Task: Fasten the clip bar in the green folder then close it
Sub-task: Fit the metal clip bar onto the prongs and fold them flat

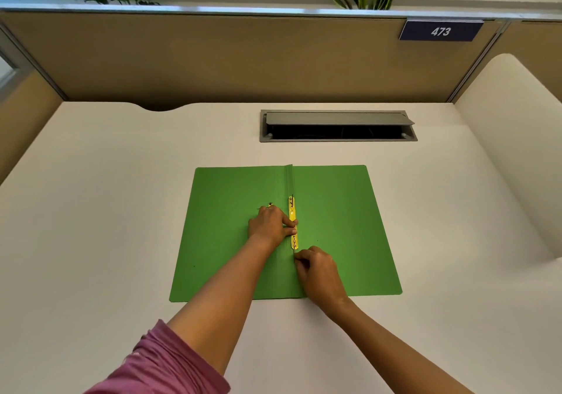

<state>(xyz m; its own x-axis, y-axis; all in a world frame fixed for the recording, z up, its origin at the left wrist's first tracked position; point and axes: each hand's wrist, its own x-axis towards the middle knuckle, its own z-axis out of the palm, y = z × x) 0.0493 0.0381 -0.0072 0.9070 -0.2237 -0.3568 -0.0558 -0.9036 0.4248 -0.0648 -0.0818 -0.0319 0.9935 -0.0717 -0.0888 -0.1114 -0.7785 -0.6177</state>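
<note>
The green folder (340,229) lies open and flat on the white desk, its spine running away from me. A yellow clip bar (292,211) lies along the spine. My left hand (269,223) rests on the left cover with its fingertips pressing on the middle of the bar. My right hand (317,269) sits just below the bar's near end, fingers curled and pinching a thin prong there. The bar's middle is hidden under my left fingers.
A grey cable hatch (337,126) is open in the desk behind the folder. Tan partition walls (213,59) bound the desk at the back and left. A curved white panel (511,138) rises at the right.
</note>
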